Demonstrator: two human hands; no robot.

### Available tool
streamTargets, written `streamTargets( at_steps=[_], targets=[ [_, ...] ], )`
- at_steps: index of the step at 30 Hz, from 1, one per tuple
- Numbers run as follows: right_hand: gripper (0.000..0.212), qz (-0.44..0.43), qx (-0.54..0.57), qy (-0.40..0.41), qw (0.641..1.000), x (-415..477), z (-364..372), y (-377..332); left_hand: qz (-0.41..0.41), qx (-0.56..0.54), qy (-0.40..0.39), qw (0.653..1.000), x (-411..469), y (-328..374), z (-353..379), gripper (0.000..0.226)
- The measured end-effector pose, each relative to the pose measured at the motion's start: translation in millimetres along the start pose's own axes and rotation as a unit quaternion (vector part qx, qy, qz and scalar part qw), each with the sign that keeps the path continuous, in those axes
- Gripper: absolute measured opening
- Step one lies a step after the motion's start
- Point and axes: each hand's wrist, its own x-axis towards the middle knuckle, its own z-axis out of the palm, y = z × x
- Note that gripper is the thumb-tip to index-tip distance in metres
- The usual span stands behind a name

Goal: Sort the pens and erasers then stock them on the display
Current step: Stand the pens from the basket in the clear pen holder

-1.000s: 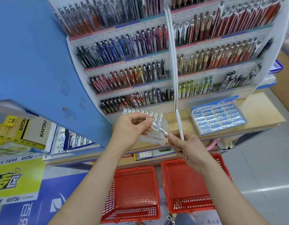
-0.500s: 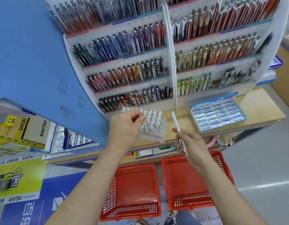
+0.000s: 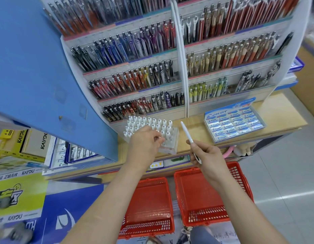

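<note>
Our right grip (image 3: 208, 155) clasps a white pen (image 3: 187, 132), its long axis slanting up and left from the grip toward the pen stand (image 3: 172, 146), just left of its tip. Our left grip (image 3: 143, 145) curls at the stand's front row; whether it pinches anything, we cannot tell.

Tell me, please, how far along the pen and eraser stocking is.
Done: wall racks look largely full, eraser box looks stocked, both red baskets look empty. In hand: left hand pinches a slotted pen in the clear stand; right hand holds a loose white pen. Left: slotting that pen.
</note>
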Motion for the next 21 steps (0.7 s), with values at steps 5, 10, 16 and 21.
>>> streamTargets(
  at_steps=[5, 10, 16, 21],
  targets=[
    [0.017, 0.009, 0.021, 0.009, 1.000, -0.2, 1.5, -3.9, 0.004, 0.042, -0.020, 0.999, 4.4, -0.8, 5.5, 0.018],
    [0.009, 0.041, 0.112, 0.010, 0.993, -5.0, -1.2, -15.4, -0.001, 0.032, -0.018, 0.999, -1.6, 2.8, -3.7, 0.026],
    [0.009, 0.049, 0.174, -0.073, 0.981, -9.8, 8.7, -33.5, -0.064, -0.240, -0.102, 0.963, -38.9, 42.4, -17.2, 0.006],
    [0.004, 0.042, 0.183, -0.144, 0.972, -15.4, 17.4, -36.7, -0.203, -0.450, -0.078, 0.866, -44.0, 50.1, -16.2, 0.017]
  ],
)
